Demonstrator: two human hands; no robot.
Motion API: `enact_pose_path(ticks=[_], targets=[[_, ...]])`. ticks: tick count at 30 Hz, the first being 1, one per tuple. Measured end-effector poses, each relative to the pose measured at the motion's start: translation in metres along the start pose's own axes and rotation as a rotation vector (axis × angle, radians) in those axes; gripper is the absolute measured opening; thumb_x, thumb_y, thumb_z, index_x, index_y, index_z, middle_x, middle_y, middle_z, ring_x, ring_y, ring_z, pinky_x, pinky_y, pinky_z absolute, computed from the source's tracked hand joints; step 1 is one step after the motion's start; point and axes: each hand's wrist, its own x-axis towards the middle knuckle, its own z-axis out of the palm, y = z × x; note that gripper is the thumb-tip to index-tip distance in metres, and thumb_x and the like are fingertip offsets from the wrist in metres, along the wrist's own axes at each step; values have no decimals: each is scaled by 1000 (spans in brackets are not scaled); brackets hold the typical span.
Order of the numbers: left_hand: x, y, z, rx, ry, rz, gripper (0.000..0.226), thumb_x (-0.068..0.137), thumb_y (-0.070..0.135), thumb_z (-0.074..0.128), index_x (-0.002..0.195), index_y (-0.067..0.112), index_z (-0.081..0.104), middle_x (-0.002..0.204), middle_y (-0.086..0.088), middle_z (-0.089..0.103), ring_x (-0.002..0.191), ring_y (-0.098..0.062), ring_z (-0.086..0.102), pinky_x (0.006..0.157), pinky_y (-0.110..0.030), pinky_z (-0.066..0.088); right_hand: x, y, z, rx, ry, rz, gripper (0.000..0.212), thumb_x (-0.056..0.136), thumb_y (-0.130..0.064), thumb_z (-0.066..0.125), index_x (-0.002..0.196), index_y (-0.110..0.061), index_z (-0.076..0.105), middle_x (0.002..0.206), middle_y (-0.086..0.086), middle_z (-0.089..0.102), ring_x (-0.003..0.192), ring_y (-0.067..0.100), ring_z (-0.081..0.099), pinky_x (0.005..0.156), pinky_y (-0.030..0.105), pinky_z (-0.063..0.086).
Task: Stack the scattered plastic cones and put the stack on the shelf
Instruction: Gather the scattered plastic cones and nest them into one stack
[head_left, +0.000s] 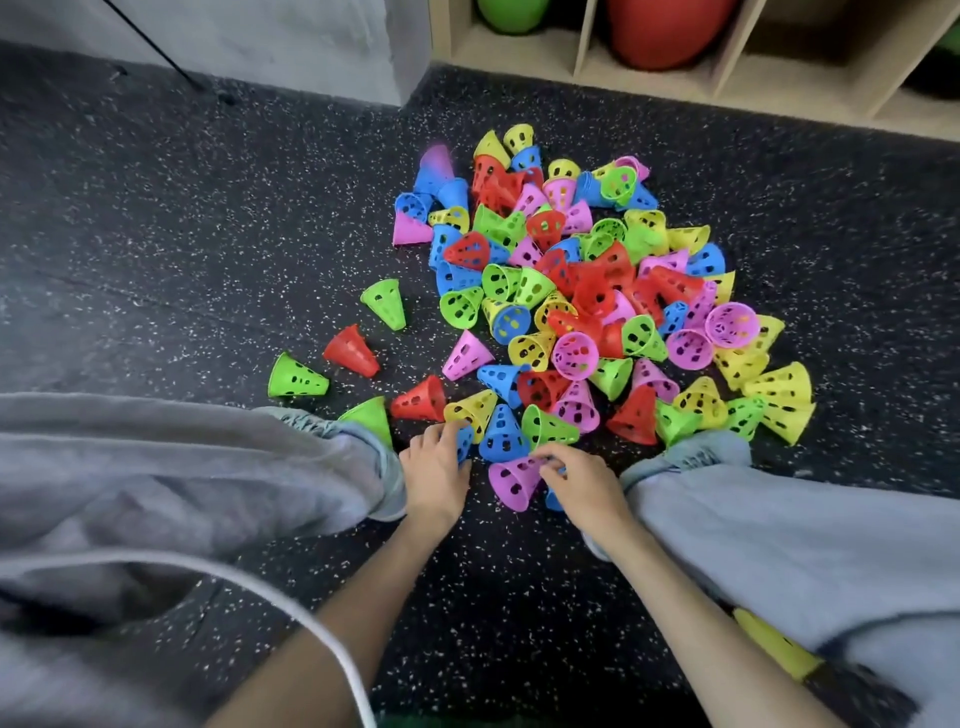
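Several small perforated plastic cones in red, blue, green, yellow and pink lie in a loose pile (582, 291) on the dark speckled floor in front of me. My left hand (434, 475) curls its fingers round a blue cone (464, 441) at the near edge of the pile. My right hand (582, 483) pinches the rim of a pink cone (514, 480) lying on its side, and a bit of another blue cone (553, 501) shows under that hand. An upright blue cone (503, 434) stands between the two hands.
A wooden shelf unit (582, 62) stands at the far side, holding a red ball (665, 31) and a green ball (511, 13). My knees in grey trousers (156, 467) flank the pile. Stray green (296, 376) and red (353, 351) cones lie left of the pile.
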Motion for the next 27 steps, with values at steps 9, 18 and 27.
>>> enact_pose_path(ticks=[9, 18, 27], targets=[[0, -3, -10, 27, -44, 8, 66, 90, 21, 68, 149, 22, 37, 135, -3, 56, 126, -27, 54, 106, -41, 33, -10, 1, 0, 42, -4, 1, 23, 101, -21, 56, 116, -31, 69, 100, -22, 65, 87, 2, 66, 77, 28, 57], [-2, -4, -28, -284, 21, -32, 69, 86, 32, 72, 145, 21, 38, 128, -10, 63, 111, -29, 63, 88, -41, 51, -24, -2, -5, 106, 22, -7, 22, 100, -23, 59, 114, -37, 68, 87, -20, 67, 79, 4, 68, 78, 37, 60], [-19, -3, -27, -609, 104, -21, 74, 86, 52, 66, 149, 43, 28, 121, -4, 62, 110, -24, 59, 92, -49, 53, -26, -9, 11, 131, -228, 0, 40, 96, -25, 60, 132, -42, 61, 87, -11, 72, 78, 9, 72, 83, 31, 57]])
